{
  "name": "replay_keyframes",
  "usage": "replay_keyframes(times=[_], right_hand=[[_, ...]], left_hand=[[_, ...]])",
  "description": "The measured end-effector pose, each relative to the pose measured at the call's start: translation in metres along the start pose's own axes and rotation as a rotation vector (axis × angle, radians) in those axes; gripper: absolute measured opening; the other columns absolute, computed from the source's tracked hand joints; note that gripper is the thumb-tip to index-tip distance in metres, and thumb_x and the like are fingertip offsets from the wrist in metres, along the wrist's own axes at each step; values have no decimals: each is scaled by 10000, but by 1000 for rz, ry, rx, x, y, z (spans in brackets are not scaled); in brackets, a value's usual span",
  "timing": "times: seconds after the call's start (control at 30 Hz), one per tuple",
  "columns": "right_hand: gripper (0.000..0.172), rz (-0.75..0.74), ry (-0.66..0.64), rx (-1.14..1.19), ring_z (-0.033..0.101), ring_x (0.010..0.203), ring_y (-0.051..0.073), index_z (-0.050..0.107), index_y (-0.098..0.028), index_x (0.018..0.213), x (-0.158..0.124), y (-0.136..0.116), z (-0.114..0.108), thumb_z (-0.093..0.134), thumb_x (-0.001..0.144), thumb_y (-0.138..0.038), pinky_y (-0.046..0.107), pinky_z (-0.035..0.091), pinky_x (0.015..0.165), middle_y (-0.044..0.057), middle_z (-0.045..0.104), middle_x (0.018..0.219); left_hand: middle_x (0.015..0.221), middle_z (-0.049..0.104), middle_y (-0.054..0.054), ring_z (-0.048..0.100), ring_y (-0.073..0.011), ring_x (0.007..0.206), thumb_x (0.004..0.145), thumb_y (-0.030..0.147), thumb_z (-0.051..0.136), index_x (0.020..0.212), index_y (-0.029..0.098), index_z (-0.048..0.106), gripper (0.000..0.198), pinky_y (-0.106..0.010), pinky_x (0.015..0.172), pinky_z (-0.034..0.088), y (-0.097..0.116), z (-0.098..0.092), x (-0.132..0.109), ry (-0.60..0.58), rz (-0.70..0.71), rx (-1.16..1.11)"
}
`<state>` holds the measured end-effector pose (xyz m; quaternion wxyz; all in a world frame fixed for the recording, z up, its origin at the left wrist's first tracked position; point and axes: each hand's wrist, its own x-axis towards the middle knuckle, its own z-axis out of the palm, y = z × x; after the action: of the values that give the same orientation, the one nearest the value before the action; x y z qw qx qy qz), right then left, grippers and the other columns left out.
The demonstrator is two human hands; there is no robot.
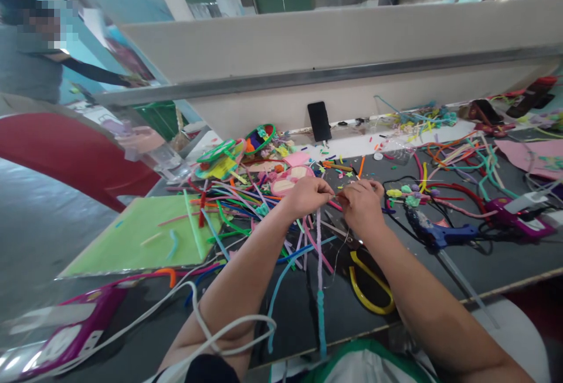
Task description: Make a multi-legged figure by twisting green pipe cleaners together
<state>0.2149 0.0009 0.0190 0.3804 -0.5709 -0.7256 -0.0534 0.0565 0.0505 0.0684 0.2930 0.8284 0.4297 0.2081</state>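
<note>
My left hand (307, 195) and my right hand (363, 204) meet over the middle of the grey table (505, 265), fingertips pinched together on a small piece I cannot make out. A pale purple pipe cleaner (319, 254) hangs down from the pinch toward me and turns teal near its lower end. Both hands are closed. Under and around them lies a heap of coloured pipe cleaners (237, 201). A yellow curved band (369, 295) lies just below my right wrist.
A blue glue gun (440, 231) lies right of my hands, a purple one (521, 216) farther right, another (65, 330) at front left. A green sheet (136, 236) lies left. A black phone (319, 120) leans on the partition. A person (30, 48) stands far left.
</note>
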Motion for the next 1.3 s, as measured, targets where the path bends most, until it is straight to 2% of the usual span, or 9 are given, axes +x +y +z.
replay_keyframes(times=[0.1, 0.23, 0.4, 0.6, 0.7, 0.83, 1.1, 1.2, 1.3], right_hand=[[139, 183, -136, 146, 521, 814, 194, 664, -180, 711, 3, 6, 3, 579, 802, -242, 379, 288, 837, 47, 649, 730], [272, 481, -416, 675, 372, 530, 112, 592, -167, 640, 8, 19, 1, 555, 775, -401, 266, 279, 565, -39, 429, 516], [443, 493, -425, 905, 350, 555, 95, 531, -165, 576, 8, 26, -8, 580, 727, -578, 246, 266, 554, -42, 415, 544], [387, 529, -456, 971, 448, 586, 111, 662, -153, 654, 9, 33, -7, 683, 653, -540, 245, 328, 593, -10, 568, 599], [386, 543, -419, 953, 443, 585, 114, 674, -153, 655, 11, 39, -12, 673, 671, -538, 250, 317, 584, -6, 563, 590], [384, 488, -451, 899, 438, 573, 116, 673, -150, 654, 12, 44, -18, 651, 704, -530, 256, 307, 562, -9, 540, 570], [256, 237, -447, 588, 602, 783, 176, 726, -194, 932, 12, 31, -29, 651, 747, -355, 274, 420, 693, 38, 712, 872], [218, 118, -461, 397, 611, 760, 179, 745, -230, 927, 12, 24, -31, 674, 735, -305, 276, 407, 681, 33, 729, 836], [180, 123, -482, 328, 591, 672, 159, 753, -229, 885, 11, 24, -30, 659, 746, -292, 258, 372, 611, 21, 709, 705]], left_hand=[[680, 664, -1, 577, -114, 662, 719, 190, 553, 722, 142, 702, 157, -199, 596, 398, 2, 3, 0, 20, 18, 18], [651, 650, 1, 557, -106, 637, 720, 192, 568, 746, 139, 708, 152, -196, 577, 386, 4, 2, -1, -20, 18, -5], [672, 654, -1, 553, -107, 636, 721, 207, 589, 766, 138, 687, 128, -198, 576, 397, 6, 7, -1, -56, 6, -66], [852, 694, -31, 608, -141, 780, 758, 268, 589, 912, 155, 672, 208, -228, 686, 453, 9, -2, -6, -79, 73, -61], [887, 699, -33, 617, -148, 800, 786, 282, 556, 978, 162, 667, 252, -240, 718, 461, 7, -21, -11, -144, 63, -37], [714, 666, -11, 609, -128, 652, 785, 265, 537, 893, 142, 654, 202, -231, 639, 464, 3, -31, -12, -224, -11, -119], [640, 623, -1, 573, -104, 554, 756, 234, 545, 821, 126, 636, 155, -217, 564, 459, -1, -7, -4, -198, -61, -245], [621, 610, 7, 557, -94, 545, 757, 223, 544, 805, 128, 638, 142, -206, 554, 449, -2, 0, -1, -217, -44, -229], [634, 616, 2, 561, -97, 552, 771, 252, 550, 829, 125, 643, 168, -208, 558, 445, -2, 5, 1, -247, -44, -214]])
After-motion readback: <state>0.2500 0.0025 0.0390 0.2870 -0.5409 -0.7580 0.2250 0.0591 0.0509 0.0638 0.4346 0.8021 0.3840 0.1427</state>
